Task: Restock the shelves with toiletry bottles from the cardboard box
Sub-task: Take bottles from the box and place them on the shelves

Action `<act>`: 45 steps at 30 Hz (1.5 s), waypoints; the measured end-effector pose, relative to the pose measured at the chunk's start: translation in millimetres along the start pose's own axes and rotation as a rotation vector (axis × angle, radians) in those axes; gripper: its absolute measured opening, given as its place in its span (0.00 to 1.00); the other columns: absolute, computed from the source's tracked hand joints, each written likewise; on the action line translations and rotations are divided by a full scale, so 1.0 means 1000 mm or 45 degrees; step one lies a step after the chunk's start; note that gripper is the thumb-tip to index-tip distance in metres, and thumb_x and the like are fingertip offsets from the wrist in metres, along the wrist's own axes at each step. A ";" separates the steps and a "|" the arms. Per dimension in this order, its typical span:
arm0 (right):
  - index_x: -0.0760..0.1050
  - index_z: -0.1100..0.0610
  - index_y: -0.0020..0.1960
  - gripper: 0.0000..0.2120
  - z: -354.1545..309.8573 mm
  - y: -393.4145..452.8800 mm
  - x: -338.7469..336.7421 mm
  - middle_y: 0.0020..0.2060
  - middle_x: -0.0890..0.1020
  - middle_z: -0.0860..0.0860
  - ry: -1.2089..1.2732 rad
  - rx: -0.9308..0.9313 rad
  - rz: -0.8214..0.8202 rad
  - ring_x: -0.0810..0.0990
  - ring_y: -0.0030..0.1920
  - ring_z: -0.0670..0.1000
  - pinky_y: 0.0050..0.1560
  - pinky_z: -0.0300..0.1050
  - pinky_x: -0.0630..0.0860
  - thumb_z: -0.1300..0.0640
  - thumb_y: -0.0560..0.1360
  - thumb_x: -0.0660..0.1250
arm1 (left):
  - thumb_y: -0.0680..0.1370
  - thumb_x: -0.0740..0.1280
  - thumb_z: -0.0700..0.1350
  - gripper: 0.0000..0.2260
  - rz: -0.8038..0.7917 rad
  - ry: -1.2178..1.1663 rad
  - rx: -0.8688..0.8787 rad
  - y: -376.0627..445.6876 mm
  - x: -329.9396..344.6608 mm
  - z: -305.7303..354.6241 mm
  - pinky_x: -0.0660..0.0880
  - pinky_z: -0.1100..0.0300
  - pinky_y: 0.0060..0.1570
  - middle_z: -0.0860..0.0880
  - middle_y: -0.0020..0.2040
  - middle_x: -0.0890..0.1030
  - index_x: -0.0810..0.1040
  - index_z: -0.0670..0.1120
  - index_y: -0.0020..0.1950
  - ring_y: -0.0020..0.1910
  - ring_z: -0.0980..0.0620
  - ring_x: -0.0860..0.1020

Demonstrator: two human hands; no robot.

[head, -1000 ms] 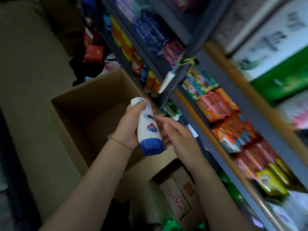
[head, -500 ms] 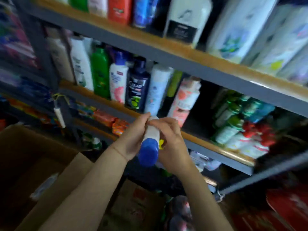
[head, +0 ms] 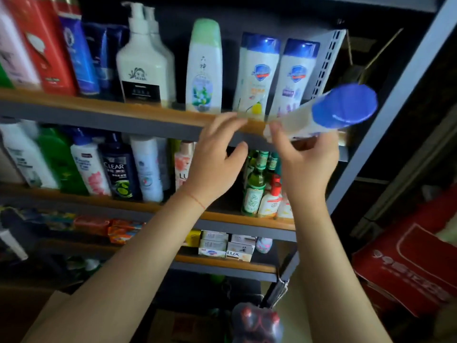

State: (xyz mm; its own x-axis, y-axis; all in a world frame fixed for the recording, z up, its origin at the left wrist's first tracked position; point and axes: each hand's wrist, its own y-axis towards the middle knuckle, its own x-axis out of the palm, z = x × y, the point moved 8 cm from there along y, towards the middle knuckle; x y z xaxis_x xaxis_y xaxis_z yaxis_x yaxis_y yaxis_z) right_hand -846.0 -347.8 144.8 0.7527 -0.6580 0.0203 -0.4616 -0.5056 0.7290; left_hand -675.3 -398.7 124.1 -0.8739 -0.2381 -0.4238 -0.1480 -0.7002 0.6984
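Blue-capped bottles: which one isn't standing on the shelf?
The bottle gripped by the right hand. It is tilted in the air, cap toward the camera, while the two matching bottles stand upright on the top shelf.

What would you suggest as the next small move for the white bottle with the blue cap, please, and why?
Probably tip the white bottle with the blue cap upright and set it on the upper shelf, right of the two matching blue-capped bottles. The right hand grips it tilted at that shelf's edge; the left hand holds nothing.
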 end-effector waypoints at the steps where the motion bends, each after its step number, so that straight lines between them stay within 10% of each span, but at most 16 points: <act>1: 0.76 0.64 0.54 0.24 -0.002 0.012 -0.006 0.46 0.82 0.56 0.017 -0.013 0.067 0.82 0.46 0.51 0.47 0.45 0.78 0.47 0.70 0.76 | 0.76 0.65 0.44 0.19 -0.002 0.140 0.092 0.007 0.006 0.006 0.62 0.54 0.73 0.47 0.70 0.73 0.76 0.44 0.67 0.72 0.47 0.69; 6: 0.78 0.61 0.54 0.26 -0.010 0.062 -0.006 0.46 0.81 0.54 -0.220 -0.111 0.134 0.80 0.47 0.50 0.47 0.36 0.75 0.41 0.68 0.74 | 0.73 0.64 0.44 0.24 -0.047 0.491 0.251 0.035 0.033 0.023 0.65 0.40 0.70 0.41 0.69 0.73 0.74 0.40 0.69 0.71 0.40 0.69; 12: 0.77 0.59 0.52 0.27 0.000 0.085 -0.019 0.47 0.80 0.53 -0.513 -0.092 0.192 0.71 0.41 0.41 0.38 0.24 0.65 0.37 0.67 0.72 | 0.72 0.64 0.46 0.22 0.038 0.698 0.364 0.040 0.043 0.030 0.67 0.48 0.60 0.45 0.57 0.78 0.78 0.46 0.66 0.60 0.42 0.74; 35: 0.67 0.62 0.66 0.36 0.036 0.084 -0.016 0.58 0.78 0.58 -1.176 0.115 -0.015 0.73 0.61 0.61 0.56 0.53 0.70 0.37 0.70 0.69 | 0.73 0.65 0.43 0.22 0.015 0.588 0.362 0.032 0.050 0.024 0.67 0.46 0.67 0.43 0.60 0.76 0.77 0.47 0.68 0.62 0.41 0.72; 40: 0.73 0.63 0.61 0.22 -0.016 0.010 -0.006 0.50 0.76 0.58 -1.022 -0.309 0.267 0.75 0.50 0.60 0.47 0.52 0.69 0.49 0.73 0.67 | 0.74 0.66 0.37 0.21 0.111 0.270 0.371 -0.011 0.015 0.007 0.66 0.49 0.70 0.41 0.65 0.75 0.77 0.41 0.67 0.66 0.42 0.71; 45: 0.75 0.60 0.49 0.04 0.024 -0.098 0.123 0.41 0.78 0.53 -0.395 -0.034 -0.669 0.76 0.39 0.53 0.40 0.54 0.75 0.60 0.76 0.65 | 0.76 0.64 0.39 0.10 0.124 0.266 -0.207 -0.106 -0.050 -0.133 0.77 0.47 0.49 0.46 0.49 0.80 0.82 0.43 0.55 0.49 0.47 0.79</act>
State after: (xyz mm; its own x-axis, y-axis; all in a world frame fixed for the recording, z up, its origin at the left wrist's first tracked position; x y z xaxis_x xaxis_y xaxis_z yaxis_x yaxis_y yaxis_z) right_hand -719.1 -392.8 59.3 0.7031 -0.4580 -0.5439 -0.0505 -0.7952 0.6043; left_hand -554.9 -402.0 -5.3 -0.7635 -0.4314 -0.4806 0.0228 -0.7618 0.6475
